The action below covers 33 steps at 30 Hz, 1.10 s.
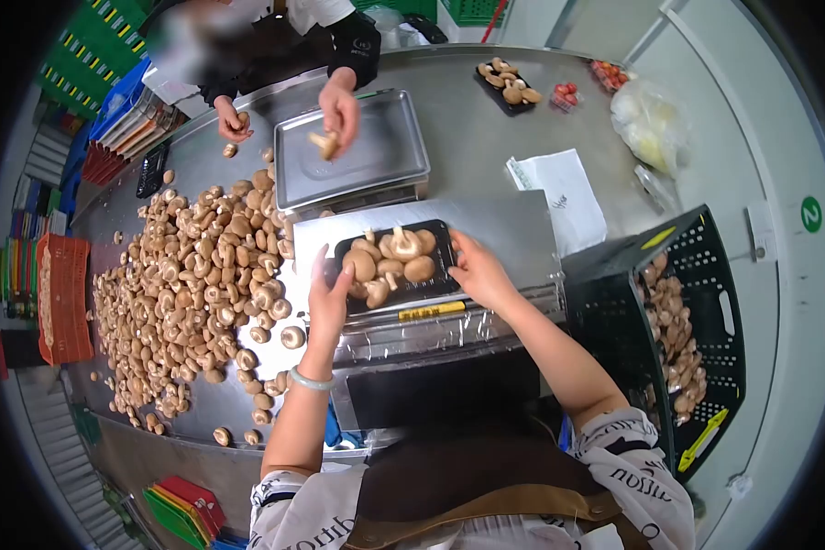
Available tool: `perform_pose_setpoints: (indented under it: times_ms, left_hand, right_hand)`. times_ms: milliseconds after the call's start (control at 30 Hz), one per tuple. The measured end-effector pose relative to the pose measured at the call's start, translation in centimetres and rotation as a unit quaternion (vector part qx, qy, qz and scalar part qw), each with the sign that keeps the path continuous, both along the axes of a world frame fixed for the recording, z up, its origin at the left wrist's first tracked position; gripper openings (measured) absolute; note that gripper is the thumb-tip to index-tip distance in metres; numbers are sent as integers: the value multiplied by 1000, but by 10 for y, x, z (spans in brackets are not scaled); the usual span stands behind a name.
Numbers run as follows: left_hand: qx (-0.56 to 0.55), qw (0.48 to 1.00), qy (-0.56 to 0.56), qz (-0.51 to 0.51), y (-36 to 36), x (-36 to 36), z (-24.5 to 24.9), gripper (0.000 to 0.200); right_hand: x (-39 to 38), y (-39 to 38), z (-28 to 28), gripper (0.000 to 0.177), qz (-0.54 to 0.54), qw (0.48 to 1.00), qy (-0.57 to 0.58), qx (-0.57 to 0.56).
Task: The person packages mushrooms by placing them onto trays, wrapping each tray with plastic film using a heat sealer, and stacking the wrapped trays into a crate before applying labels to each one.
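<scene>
A black plastic tray [444,252] filled with several brown shiitake mushrooms [401,244] is over the metal top of a film-wrapping station [509,225]. My left hand [328,295] grips the tray's left end, its thumb near the mushrooms. At the opposite end, my right hand [478,269] holds the tray's right edge with thumb and fingers. Clear film [422,341] stretches across the station just below the tray, near a yellow label strip [431,311]. Whether the tray's underside touches the metal is hidden.
A large mushroom pile [192,284] covers the table's left. Across it, a co-worker's hand [339,115] holds a mushroom over a metal scale pan [353,174]. Another filled tray [507,87], a paper sheet [559,197] and a plastic bag [649,119] lie right. A dark crate [724,275] holds wrapped mushrooms.
</scene>
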<state>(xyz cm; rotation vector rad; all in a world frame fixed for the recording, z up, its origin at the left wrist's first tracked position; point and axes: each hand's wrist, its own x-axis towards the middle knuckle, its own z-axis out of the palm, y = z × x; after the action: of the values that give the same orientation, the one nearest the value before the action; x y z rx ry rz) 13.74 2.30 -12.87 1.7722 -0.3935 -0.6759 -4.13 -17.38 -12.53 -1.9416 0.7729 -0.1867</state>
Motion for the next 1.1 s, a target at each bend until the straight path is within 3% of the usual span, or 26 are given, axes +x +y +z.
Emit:
perform_pose_setpoints:
  times_ms: [67, 167, 333, 433, 633, 767, 833, 900, 1100]
  left_hand:
    - [-14, 998, -63, -9, 0, 1, -7, 50]
    - [-6, 984, -170, -51, 2, 6, -12, 46]
    - [9, 966, -246, -78, -7, 4, -8, 43]
    - [51, 945, -314, -75, -11, 0, -1, 44]
    - [-39, 960, -278, -10, -11, -13, 12, 50]
    - [-78, 952, -297, -1, -9, -18, 14, 49]
    - [-59, 967, -235, -76, -11, -23, 11, 48]
    - [-30, 938, -325, -112, -13, -25, 13, 46]
    - [-51, 941, -325, -83, -8, -20, 15, 41]
  right_hand:
    - [1, -2, 5, 53, 9, 992, 10, -125]
    - [-1, -2, 26, 51, -35, 981, -30, -188]
    - [-7, 2, 25, 34, -2, 985, -13, -173]
    - [-16, 3, 9, 35, -5, 973, -43, -228]
    - [-29, 6, 1, 38, 5, 981, -15, -192]
    - [-23, 14, 15, 40, -19, 980, -57, -189]
    - [-19, 17, 18, 42, -3, 976, -70, -207]
    - [-17, 20, 17, 45, 7, 974, -72, -215]
    - [-6, 17, 18, 59, 22, 968, -46, -245]
